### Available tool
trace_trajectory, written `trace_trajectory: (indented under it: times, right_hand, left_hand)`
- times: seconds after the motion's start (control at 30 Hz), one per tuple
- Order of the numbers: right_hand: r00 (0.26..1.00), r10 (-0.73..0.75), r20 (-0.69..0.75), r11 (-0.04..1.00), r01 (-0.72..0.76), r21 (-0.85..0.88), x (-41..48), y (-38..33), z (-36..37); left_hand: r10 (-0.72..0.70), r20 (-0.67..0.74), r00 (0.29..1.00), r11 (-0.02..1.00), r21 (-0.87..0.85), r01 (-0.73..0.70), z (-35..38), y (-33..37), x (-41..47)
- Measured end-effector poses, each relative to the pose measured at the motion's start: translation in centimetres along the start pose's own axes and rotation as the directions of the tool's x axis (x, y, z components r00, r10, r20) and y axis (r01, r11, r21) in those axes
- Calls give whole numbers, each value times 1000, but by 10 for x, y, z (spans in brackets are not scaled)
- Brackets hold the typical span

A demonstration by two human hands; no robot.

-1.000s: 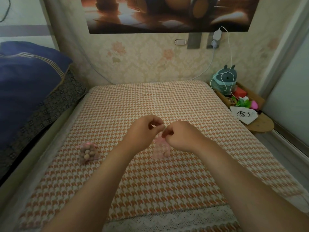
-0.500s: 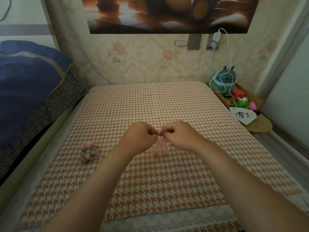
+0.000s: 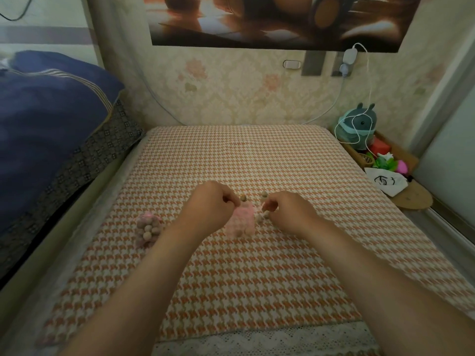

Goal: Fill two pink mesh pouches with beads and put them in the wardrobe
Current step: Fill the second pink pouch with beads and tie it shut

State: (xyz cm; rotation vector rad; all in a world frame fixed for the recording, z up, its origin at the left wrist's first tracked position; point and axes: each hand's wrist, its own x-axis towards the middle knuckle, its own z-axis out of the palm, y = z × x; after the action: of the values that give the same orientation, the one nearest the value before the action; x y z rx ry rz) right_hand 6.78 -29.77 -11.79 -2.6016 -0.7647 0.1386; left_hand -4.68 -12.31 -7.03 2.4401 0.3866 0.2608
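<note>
A pink mesh pouch (image 3: 241, 223) stands on the orange houndstooth cloth (image 3: 257, 155), between my two hands. My left hand (image 3: 210, 206) pinches the pouch's drawstring at its top left. My right hand (image 3: 290, 211) pinches the other drawstring end at its top right. Small tan beads (image 3: 264, 194) show on the strings near my fingertips. The pouch's mouth looks gathered; I cannot make out its contents. A second pink mesh pouch (image 3: 147, 228), bulging with tan beads, lies on the cloth to the left, apart from my hands.
A dark blue quilt (image 3: 46, 124) is piled at the left edge. At the right, a low wooden shelf (image 3: 411, 201) holds a teal toy (image 3: 357, 124), a white cable, a white printed bag (image 3: 388, 181) and coloured bits. A pale panel (image 3: 452, 160) rises beside it.
My hands were together over the pouch's top; they have now drawn apart sideways, each with a string, and dropped slightly. The bead-filled pouch on the left has not moved.
</note>
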Motion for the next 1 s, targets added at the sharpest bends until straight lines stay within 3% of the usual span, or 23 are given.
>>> trace_trajectory:
  times: [0.13, 0.43, 0.5, 0.6, 0.73, 0.83, 1.0]
  right_hand:
    - [997, -56, 47, 996, 59, -64, 4, -8, 10]
    - [997, -78, 9, 970, 78, -230, 6, -12, 14]
    - [999, -50, 6, 983, 50, -176, 3, -12, 10]
    - [998, 7, -66, 989, 2, 145, 2, -16, -2]
    - [971, -11, -240, 887, 120, 445, -4, -34, -22]
    - [958, -84, -274, 880, 200, 431, -13, -45, -26]
    - [952, -251, -173, 936, 284, 207, -22, -47, -18]
  left_hand:
    - [33, 39, 999, 999, 34, -35, 3, 0, -1]
    - [60, 120, 991, 998, -4, -60, -2, 0, -6]
    - [57, 118, 991, 998, -14, -56, -1, 0, -6]
    - [68, 120, 990, 997, -26, -66, -1, 4, -8]
    - [69, 130, 989, 997, -29, -66, 1, 6, -7]
    - [40, 121, 992, 998, -54, -34, 3, 6, -4]
    - [1, 114, 993, 992, -127, 14, 5, 2, -4]
